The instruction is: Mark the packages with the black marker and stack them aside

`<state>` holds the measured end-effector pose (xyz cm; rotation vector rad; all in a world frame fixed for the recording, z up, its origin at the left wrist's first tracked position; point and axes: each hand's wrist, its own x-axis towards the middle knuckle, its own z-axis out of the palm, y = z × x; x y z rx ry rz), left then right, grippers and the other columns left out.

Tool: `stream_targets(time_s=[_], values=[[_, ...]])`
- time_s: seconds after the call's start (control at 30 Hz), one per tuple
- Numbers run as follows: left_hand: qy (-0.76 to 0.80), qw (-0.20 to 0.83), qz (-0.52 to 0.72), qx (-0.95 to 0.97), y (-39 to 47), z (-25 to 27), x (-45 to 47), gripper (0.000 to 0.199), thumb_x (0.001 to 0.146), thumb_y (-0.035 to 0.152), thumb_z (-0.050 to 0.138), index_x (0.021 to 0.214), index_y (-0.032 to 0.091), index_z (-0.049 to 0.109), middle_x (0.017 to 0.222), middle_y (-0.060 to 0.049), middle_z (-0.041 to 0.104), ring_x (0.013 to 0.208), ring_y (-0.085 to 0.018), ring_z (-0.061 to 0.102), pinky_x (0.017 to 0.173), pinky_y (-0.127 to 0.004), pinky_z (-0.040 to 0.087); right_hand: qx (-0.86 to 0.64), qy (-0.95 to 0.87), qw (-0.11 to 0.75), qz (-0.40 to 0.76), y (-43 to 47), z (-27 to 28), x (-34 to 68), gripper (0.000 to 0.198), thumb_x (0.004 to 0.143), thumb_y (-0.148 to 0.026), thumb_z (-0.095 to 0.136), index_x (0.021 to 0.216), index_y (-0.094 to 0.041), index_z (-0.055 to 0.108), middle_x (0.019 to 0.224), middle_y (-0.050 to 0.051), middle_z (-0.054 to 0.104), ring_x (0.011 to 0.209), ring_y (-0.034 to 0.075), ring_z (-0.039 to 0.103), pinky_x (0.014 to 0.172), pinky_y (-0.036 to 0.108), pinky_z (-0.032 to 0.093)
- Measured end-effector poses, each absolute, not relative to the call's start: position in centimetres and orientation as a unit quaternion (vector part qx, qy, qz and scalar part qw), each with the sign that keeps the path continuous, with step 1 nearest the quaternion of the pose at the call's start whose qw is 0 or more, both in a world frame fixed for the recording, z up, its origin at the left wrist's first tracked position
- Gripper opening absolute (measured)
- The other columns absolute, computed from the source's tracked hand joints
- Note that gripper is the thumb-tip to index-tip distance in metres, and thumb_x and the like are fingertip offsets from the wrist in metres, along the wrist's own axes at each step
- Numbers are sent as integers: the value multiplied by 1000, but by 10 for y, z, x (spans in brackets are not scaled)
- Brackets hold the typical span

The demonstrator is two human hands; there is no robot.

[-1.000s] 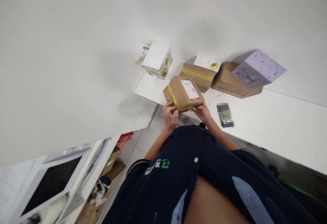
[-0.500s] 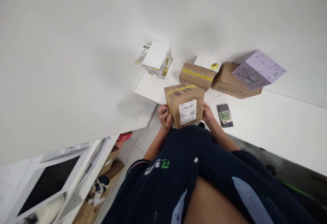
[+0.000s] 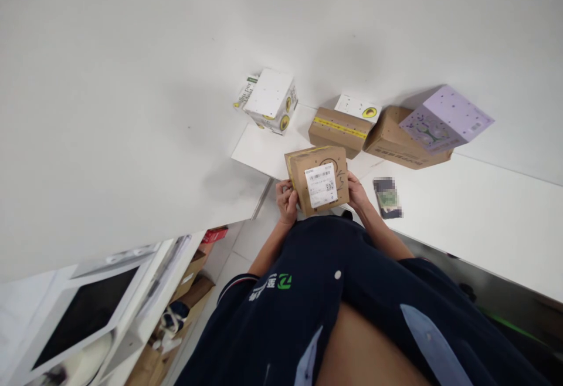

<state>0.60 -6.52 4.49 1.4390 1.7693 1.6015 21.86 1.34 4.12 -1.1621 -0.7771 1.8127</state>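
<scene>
A brown cardboard box [image 3: 297, 166] with yellow tape is held between my two hands, close to my body at the front edge of the white table [image 3: 475, 210]. Its face with a white shipping label [image 3: 321, 185] is turned up toward me. My left hand [image 3: 287, 199] grips the box at its left side, thumb in front and fingers curled. On the right side, my right hand [image 3: 354, 190] holds it, the fingers partly hidden behind the cardboard. Just beyond the box lies another taped cardboard box [image 3: 338, 129].
White avocado-print boxes [image 3: 270, 95] stand at the back left, and another avocado box [image 3: 358, 107] sits behind the taped one. A larger cardboard box [image 3: 391, 142] and a purple box [image 3: 446, 119] lean by the wall. A phone [image 3: 386, 198] lies right of my hands.
The held box has tilted, so its labelled face points more upward and its taped top shows less. Both hands still grip it; the other boxes stay where they were.
</scene>
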Motion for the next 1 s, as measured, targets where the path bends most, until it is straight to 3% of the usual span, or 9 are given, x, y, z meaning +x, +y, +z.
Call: stream_targets(time_s=[0.1, 0.17, 0.3, 0.5, 0.67, 0.87, 1.0], values=[[630, 233, 577, 465, -62, 42, 2, 46, 94, 53, 54, 61, 20, 52, 94, -7, 56, 102, -21, 61, 94, -39, 52, -456, -329, 411, 717, 14, 36, 218, 30, 63, -27, 68, 91, -27, 58, 98, -2, 70, 93, 22, 66, 76, 35, 54], [624, 279, 581, 442, -57, 39, -3, 34, 91, 52, 60, 76, 21, 59, 96, -6, 60, 104, -21, 62, 95, -38, 52, -441, -339, 413, 721, 13, 29, 218, 42, 63, -28, 71, 103, -30, 61, 108, -3, 70, 97, 21, 66, 78, 33, 55], [605, 375, 557, 428, -48, 25, -14, 34, 85, 45, 65, 109, 22, 65, 113, -9, 66, 112, -23, 63, 100, -40, 50, -423, -345, 426, 722, 14, 10, 222, 49, 61, -23, 76, 108, -32, 63, 116, -4, 70, 95, 19, 67, 73, 30, 55], [664, 396, 458, 438, -46, -3, -20, 34, 74, 20, 65, 108, 21, 66, 119, -7, 70, 121, -24, 62, 108, -42, 46, -434, -358, 448, 695, 24, -13, 229, 39, 60, -18, 70, 98, -28, 67, 114, -3, 73, 105, 19, 68, 88, 34, 55], [715, 419, 348, 438, -48, -13, -16, 40, 78, 15, 62, 117, 19, 66, 124, -9, 71, 119, -24, 64, 104, -42, 49, -460, -391, 433, 669, 31, -30, 226, 36, 60, -21, 68, 96, -26, 69, 118, 2, 74, 115, 22, 66, 106, 44, 47], [730, 425, 308, 437, -49, -21, -6, 44, 84, 16, 58, 128, 16, 63, 135, -14, 66, 127, -28, 60, 99, -43, 52, -521, -398, 388, 648, 44, -42, 231, 31, 64, -23, 64, 95, -22, 66, 107, 4, 76, 104, 21, 69, 96, 42, 52], [728, 412, 350, 422, -56, -22, 2, 47, 84, 14, 53, 131, 19, 60, 135, -14, 64, 119, -25, 64, 96, -42, 55, -656, -481, 274, 513, 53, -40, 248, 31, 77, -24, 57, 106, -17, 65, 112, 11, 73, 103, 24, 68, 92, 40, 52]])
